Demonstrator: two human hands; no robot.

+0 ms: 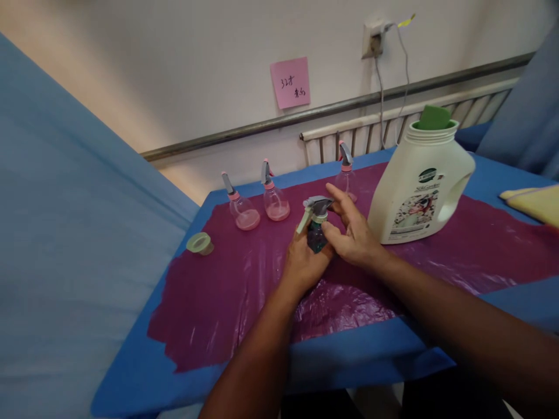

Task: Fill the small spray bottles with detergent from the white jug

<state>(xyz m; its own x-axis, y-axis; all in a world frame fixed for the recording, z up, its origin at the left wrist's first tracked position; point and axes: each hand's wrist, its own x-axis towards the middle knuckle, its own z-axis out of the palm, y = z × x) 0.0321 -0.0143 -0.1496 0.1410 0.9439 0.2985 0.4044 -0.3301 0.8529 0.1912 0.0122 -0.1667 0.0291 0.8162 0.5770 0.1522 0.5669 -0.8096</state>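
My left hand [304,259] is wrapped round the body of a small dark green spray bottle [317,237] with a grey and pale green trigger head, holding it upright over the purple sheet. Beside the head, my right hand [353,233] has its thumb near the bottle's collar and a finger stretched out past the back of the head; its other fingers are partly hidden. Two clear spray bottles with pink liquid, a left one [247,216] and a nearer-to-centre one [277,206], stand at the back left. Another pink-collared spray bottle [347,180] stands behind my right hand.
A large cream jug [402,203] with a green piece [434,118] in its mouth stands right of my hands. A small pale green cup [201,243] sits at left, a yellow cloth [535,203] at far right. Purple plastic sheeting [218,302] covers the blue table [135,372]; a blue curtain [65,233] hangs left.
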